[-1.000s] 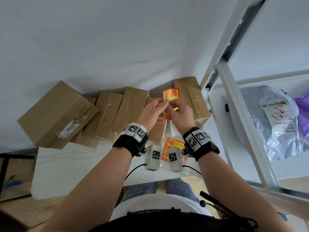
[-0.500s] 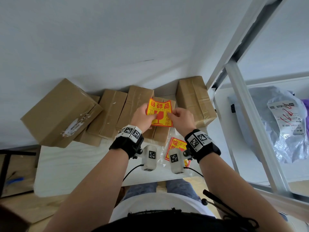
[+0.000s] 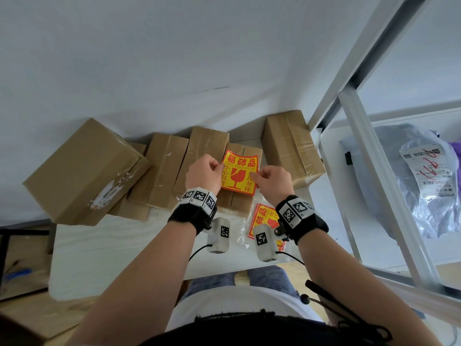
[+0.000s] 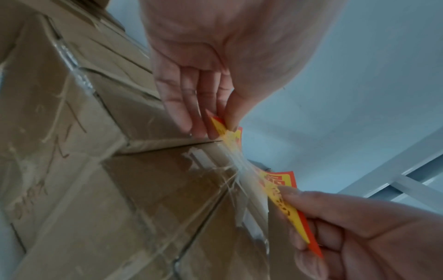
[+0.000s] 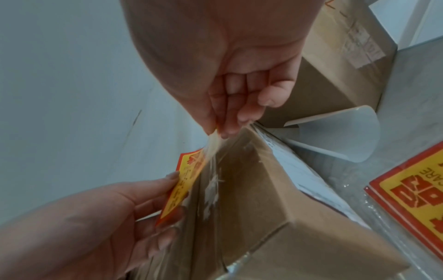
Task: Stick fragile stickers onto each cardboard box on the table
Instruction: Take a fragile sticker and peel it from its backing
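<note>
Hands, left hand (image 3: 202, 172) and right hand (image 3: 273, 181), pinch one fragile sticker (image 3: 239, 173) over the middle cardboard box (image 3: 239, 203). No box looks stickered yet; spare stickers (image 3: 263, 218) wait at 5 o'clock.

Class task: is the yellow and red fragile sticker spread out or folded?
Spread out: the left hand and right hand pinch opposite edges of the sticker, its whole printed face showing over a box.

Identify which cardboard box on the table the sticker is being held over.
The low box nearest the person, between the two hands. The yellow-and-red sticker, pinched by left hand and right hand, covers its top; the other boxes are bare.
</note>
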A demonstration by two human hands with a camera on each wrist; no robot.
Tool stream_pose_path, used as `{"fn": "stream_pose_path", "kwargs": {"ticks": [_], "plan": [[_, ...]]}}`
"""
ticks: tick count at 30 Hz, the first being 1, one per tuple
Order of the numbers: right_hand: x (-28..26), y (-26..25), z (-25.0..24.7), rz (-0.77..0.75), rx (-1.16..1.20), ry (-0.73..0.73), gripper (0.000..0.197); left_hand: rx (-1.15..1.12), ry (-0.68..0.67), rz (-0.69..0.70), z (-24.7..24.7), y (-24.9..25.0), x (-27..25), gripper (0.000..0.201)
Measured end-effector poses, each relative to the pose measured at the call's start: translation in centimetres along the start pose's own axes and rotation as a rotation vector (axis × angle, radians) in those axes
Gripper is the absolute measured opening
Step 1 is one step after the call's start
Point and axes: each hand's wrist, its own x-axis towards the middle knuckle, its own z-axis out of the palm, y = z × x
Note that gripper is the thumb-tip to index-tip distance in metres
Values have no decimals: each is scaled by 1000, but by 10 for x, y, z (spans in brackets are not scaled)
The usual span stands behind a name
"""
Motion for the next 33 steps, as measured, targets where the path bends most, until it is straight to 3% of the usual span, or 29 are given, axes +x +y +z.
{"fn": "stream_pose_path", "kwargs": {"ticks": [19, 33], "plan": [[1, 3, 5, -85, -269, 17, 29, 106, -60, -48, 13, -2, 6, 17], [4, 4, 4, -101, -617, -10, 42, 257, -32, 68, 15, 0, 0, 10]]}}
